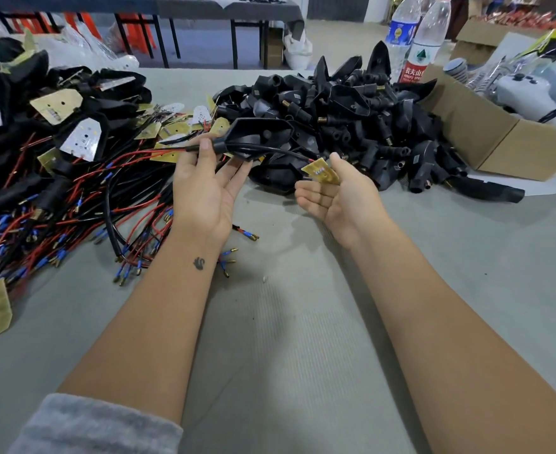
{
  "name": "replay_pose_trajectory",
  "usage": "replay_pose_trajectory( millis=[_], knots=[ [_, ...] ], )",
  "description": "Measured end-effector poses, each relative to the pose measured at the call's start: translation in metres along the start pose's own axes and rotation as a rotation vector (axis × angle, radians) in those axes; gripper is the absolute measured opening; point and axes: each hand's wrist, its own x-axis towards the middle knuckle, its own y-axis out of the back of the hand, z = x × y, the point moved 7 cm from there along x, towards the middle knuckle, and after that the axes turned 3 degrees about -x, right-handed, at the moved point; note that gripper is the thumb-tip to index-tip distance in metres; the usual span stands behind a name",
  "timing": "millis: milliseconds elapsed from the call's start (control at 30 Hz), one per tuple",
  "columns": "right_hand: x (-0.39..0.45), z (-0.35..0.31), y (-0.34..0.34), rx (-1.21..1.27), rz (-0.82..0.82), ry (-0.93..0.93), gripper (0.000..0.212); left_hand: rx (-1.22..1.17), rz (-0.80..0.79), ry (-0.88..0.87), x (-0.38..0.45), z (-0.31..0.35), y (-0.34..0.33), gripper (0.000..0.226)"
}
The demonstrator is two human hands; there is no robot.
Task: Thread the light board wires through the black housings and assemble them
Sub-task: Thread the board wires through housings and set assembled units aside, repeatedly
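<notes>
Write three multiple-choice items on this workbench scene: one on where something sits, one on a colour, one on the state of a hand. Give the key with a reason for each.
1. Where is the pile of empty black housings?
A. Left of the hands
B. Beyond the hands, toward the right
C. Inside the cardboard box

2. What colour is the small light board at the right hand?
A. Yellowish gold
B. Green
C. Blue

3. What is the left hand doing?
A. Lying flat on the table
B. Hanging idle, holding nothing
C. Holding a black housing with wires running through it

Key:
1 B, the heap lies past the hands, next to the cardboard box.
2 A, the board looks gold against the palm.
3 C, its thumb presses the housing's stem against the fingers, and the cable leads on to the board.
</notes>
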Motion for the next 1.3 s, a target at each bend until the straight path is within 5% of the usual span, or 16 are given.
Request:
replay_pose_trajectory(
  millis=[167, 467, 933, 1200, 1300],
  knots=[
    [0.002, -0.007, 0.006, -0.009, 0.085, 0.153, 0.011, 0.038, 0.076, 0.009, 0.001, 0.000, 0.007, 0.017],
    [-0.004, -0.021, 0.011, -0.141, 0.126, 0.332, 0.012, 0.002, 0.099, 0.106, 0.001, -0.007, 0.011, 0.011],
    [-0.011, -0.016, -0.006, -0.373, 0.110, 0.450, 0.017, 0.417, -0.149, 0.178, -0.016, -0.026, -0.019, 0.023],
    [-0.018, -0.028, -0.011, -0.813, 0.199, 0.701, 0.030, 0.495, -0.098, 0.129, -0.017, -0.020, -0.015, 0.029],
    [-0.017, -0.021, -0.017, -0.831, 0.115, 0.644, 0.034, 0.515, -0.057, 0.112, -0.016, -0.016, -0.012, 0.031]
  ],
)
